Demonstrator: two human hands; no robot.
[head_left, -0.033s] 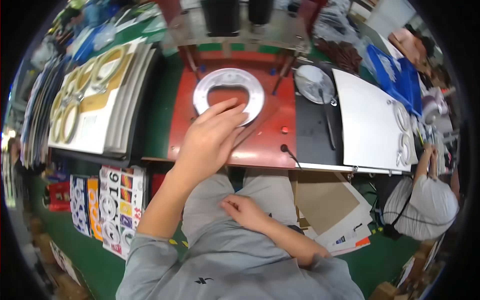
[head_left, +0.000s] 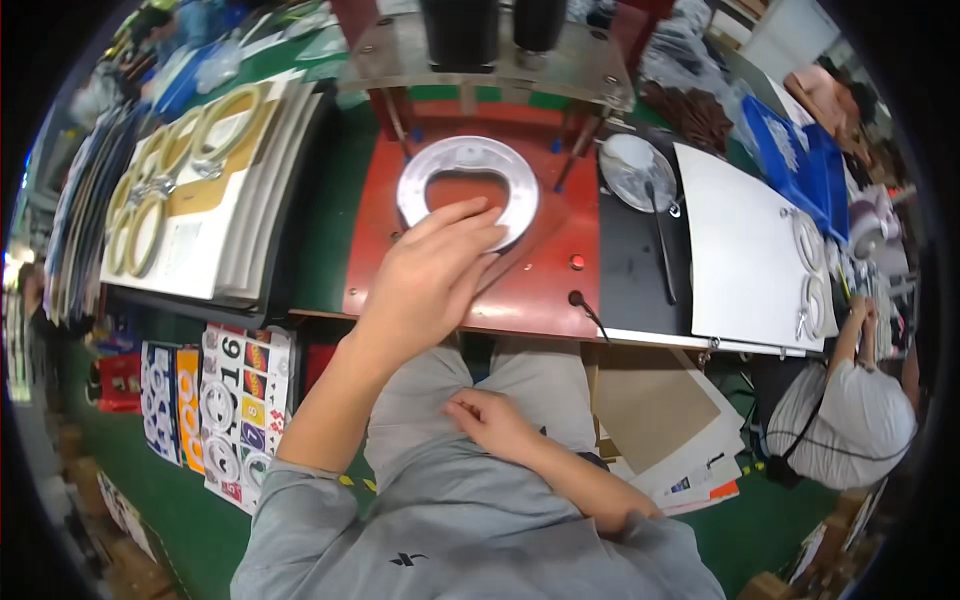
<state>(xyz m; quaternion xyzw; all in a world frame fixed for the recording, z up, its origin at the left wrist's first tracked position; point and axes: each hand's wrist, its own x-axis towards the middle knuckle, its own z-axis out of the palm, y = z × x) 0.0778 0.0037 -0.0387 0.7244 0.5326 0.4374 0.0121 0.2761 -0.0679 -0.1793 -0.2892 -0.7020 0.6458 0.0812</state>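
Observation:
My left hand (head_left: 425, 285) reaches forward over the red plate (head_left: 375, 240) of a press. Its fingertips lie on the near edge of a pale, translucent ring-shaped piece (head_left: 420, 170) lying flat on that plate. The fingers are stretched out and slightly spread, and I cannot see them closed around the ring. My right hand (head_left: 490, 420) rests on my grey-trousered thigh below the bench edge, loosely curled, with nothing in it.
The press's metal head (head_left: 470, 55) hangs over the plate. To the left lies a stack of white cards with gold rings (head_left: 190, 190). To the right are a round metal dish (head_left: 635, 170), a black mat (head_left: 640, 270) and a white sheet (head_left: 740, 250). Another person (head_left: 850, 420) crouches at lower right.

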